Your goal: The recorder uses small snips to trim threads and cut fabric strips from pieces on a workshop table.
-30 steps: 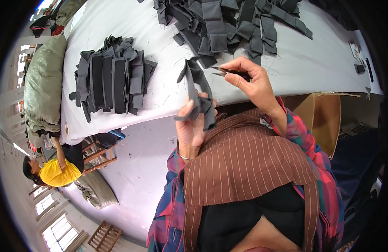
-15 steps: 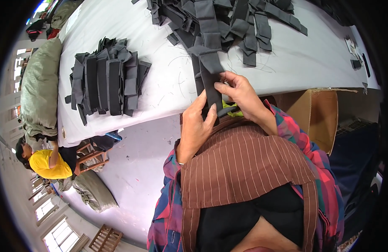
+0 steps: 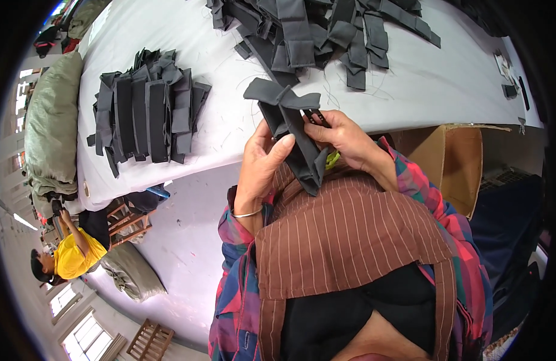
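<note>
Gripping a dark grey fabric strip (image 3: 297, 146) between its thumb and fingers, the left hand (image 3: 263, 161) has its thumb pressed on the upper face of the cloth; the strip is held up in front of the apron (image 3: 353, 240), over the near edge of the white table (image 3: 422, 90), its far end folded out crosswise and its near end pointing down toward the person; the right hand (image 3: 345, 139), just to the right of the strip, has its fingers closed around a black hand tool (image 3: 317, 118), whose far part lies close to the strip's right edge, though I cannot tell whether the two touch; a yellow-green piece (image 3: 333, 159) shows just below that hand; on the left of the table sits a neat stack of similar strips (image 3: 148, 114), laid side by side; a looser pile of strips (image 3: 299, 36) spreads over the far side, with stray threads near it; a cardboard box (image 3: 461, 171) stands open at the near right, below the tabletop; farther left, a person in a yellow top (image 3: 79, 253) is beside a pale green sack (image 3: 54, 120)
</note>
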